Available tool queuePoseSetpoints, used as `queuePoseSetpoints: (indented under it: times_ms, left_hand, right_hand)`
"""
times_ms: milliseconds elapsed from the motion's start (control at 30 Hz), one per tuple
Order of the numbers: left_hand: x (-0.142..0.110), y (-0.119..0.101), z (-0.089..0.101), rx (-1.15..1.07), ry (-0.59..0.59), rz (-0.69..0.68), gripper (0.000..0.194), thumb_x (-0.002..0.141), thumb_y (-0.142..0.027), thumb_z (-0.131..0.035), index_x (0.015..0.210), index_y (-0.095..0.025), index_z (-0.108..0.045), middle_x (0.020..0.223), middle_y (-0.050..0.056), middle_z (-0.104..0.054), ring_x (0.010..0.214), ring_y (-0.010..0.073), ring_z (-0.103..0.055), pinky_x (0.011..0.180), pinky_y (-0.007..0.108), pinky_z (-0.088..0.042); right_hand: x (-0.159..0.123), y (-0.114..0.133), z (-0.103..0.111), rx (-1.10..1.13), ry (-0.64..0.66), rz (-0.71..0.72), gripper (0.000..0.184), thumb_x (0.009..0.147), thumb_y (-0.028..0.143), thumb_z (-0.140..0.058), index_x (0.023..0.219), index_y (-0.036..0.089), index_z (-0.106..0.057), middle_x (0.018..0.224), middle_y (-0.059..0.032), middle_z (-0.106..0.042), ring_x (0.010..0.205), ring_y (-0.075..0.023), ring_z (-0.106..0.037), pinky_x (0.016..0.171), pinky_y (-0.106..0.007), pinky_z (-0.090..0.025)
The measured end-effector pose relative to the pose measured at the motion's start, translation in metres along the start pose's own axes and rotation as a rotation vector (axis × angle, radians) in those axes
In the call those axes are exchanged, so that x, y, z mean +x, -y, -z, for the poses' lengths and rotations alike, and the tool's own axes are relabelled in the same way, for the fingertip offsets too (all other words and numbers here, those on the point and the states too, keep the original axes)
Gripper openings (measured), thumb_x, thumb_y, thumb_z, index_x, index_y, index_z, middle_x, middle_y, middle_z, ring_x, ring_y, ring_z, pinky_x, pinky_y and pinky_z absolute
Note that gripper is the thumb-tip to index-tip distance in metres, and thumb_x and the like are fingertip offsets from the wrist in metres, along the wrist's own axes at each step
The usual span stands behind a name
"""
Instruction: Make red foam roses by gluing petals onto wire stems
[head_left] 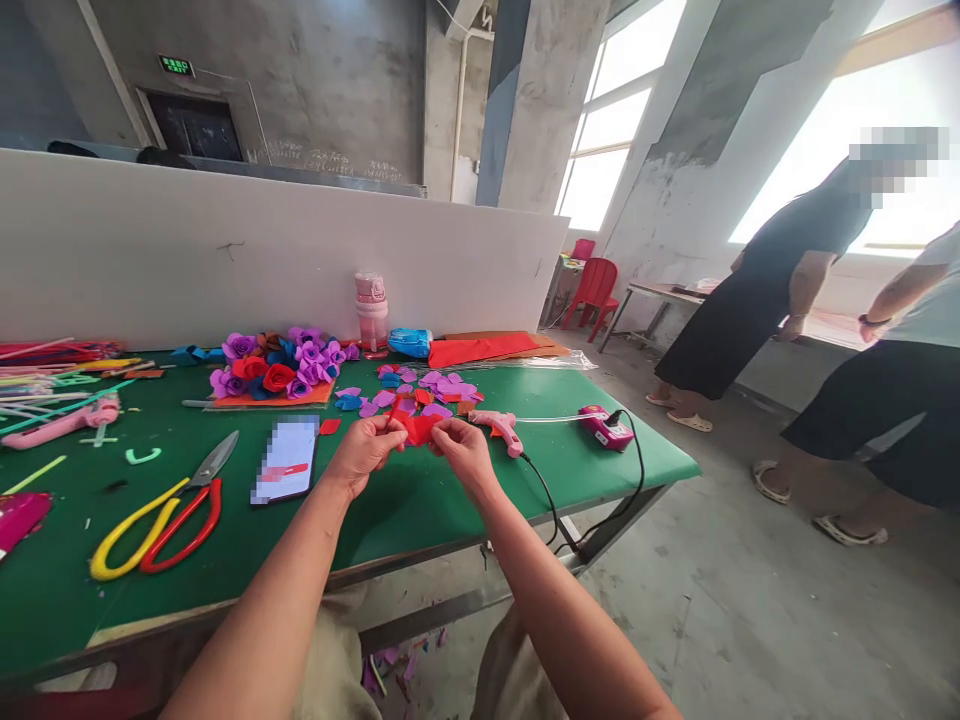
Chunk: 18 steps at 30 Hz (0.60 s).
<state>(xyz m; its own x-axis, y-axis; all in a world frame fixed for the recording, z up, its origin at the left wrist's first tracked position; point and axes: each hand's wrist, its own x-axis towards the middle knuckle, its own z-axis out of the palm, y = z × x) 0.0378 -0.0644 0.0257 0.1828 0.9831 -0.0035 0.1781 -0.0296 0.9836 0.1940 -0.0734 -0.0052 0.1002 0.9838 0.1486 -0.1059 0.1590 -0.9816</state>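
Between my two hands is a piece of red crepe paper (418,430), held above the green table. My left hand (365,450) pinches its left side, where a narrow rolled part sticks up. My right hand (463,450) grips the right edge with thumb and fingers. Just beyond lie loose purple, blue and red paper petals (442,388). Close to my right hand rests a pink glue gun (501,428) with a clear glue stick in its back. Finished paper flowers (281,362) in purple, red and blue are heaped to the left.
Scissors (176,510) with yellow and red handles and a phone (286,460) lie at left. A pink bottle (371,315) stands by the white partition (285,250). A pink power box (606,428) with a black cord sits near the right edge. Two people (780,260) stand at right.
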Motion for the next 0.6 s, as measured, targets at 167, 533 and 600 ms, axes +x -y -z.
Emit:
queuePoseSetpoints:
  times_ms: [167, 533, 600]
  left_hand:
    - [0.013, 0.014, 0.015, 0.569, -0.386, -0.037, 0.006, 0.061, -0.022, -0.056, 0.065, -0.018, -0.06, 0.06, 0.002, -0.061, 0.06, 0.0171, -0.054, 0.054, 0.025, -0.035]
    - [-0.039, -0.003, -0.033, -0.009, -0.036, -0.097, 0.038, 0.064, -0.05, -0.065, 0.078, -0.015, -0.066, 0.075, 0.004, -0.067, 0.068, 0.0152, -0.057, 0.063, 0.024, -0.042]
    - [-0.044, 0.0, -0.041, -0.025, 0.016, -0.054, 0.033, 0.06, -0.045, -0.07, 0.07, -0.014, -0.064, 0.068, 0.001, -0.064, 0.063, 0.0133, -0.054, 0.059, 0.023, -0.041]
  right_hand:
    - [-0.004, 0.007, 0.024, 0.166, 0.015, -0.149, 0.015, 0.064, 0.03, -0.061, 0.067, 0.019, -0.052, 0.056, 0.0037, -0.057, 0.054, -0.0112, -0.057, 0.057, -0.024, -0.048]
    - [-0.032, 0.027, 0.041, 0.022, 0.439, -0.272, 0.024, 0.07, 0.038, -0.064, 0.073, 0.018, -0.052, 0.057, 0.0028, -0.061, 0.053, -0.0112, -0.061, 0.055, -0.022, -0.05]
    - [-0.036, 0.03, 0.039, -0.036, 0.459, -0.264, 0.024, 0.07, 0.037, -0.064, 0.07, 0.017, -0.052, 0.055, 0.0031, -0.061, 0.051, -0.0103, -0.06, 0.053, -0.021, -0.049]
